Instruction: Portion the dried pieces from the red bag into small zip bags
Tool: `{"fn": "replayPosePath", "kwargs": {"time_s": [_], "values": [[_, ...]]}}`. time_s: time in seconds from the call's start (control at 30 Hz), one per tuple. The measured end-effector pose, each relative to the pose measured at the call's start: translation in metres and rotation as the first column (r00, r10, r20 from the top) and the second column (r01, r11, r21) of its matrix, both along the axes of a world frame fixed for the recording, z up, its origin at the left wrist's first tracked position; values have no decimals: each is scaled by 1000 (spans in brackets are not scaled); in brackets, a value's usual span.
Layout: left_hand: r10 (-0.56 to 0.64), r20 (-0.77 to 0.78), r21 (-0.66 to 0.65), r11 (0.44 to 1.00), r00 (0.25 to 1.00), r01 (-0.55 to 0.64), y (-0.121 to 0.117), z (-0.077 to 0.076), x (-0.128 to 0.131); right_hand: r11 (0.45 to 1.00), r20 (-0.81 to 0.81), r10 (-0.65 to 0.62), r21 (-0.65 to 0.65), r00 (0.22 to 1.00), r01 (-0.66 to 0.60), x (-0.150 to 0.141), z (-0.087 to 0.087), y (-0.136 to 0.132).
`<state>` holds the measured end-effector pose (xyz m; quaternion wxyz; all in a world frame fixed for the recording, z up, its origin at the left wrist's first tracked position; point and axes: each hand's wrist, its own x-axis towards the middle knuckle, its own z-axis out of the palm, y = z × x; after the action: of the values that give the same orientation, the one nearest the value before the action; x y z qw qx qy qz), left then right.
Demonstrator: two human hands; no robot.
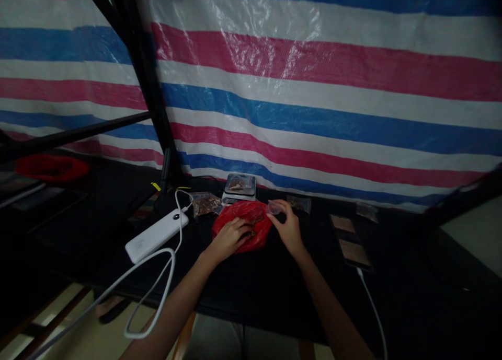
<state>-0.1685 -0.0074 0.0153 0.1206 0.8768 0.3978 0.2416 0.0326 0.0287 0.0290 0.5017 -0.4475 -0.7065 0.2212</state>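
Forearms (172, 308) cross the table edge (251, 323) (dark), left hand (229, 239) on red bag (251, 219).

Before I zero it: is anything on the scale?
Yes, it's on: a clear packet of brown pieces lies on top of the scale.

red bag (257, 219) contents hidden, packet (204, 204) labels tiny (dim)
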Motion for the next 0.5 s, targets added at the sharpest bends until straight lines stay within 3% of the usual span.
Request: {"fn": "replayPosePath", "kwargs": {"time_s": [0.13,0.3,0.4,0.5], "values": [[90,24,52,995,996,-91,-7,5,-2,979,319,200,-23,926,-203,-26,19,-17],[301,58,70,950,952,-304,-9,7,-15,997,724,68,-25,687,-72,-18,23,-21],[342,60,59,936,938,-346,-6,3,-19,998,818,54,-33,573,-47,-5,25,-23],[344,106,35,936,933,-349,-7,0,-17,997,854,66,-40,516,-61,0,27,-28]]}}
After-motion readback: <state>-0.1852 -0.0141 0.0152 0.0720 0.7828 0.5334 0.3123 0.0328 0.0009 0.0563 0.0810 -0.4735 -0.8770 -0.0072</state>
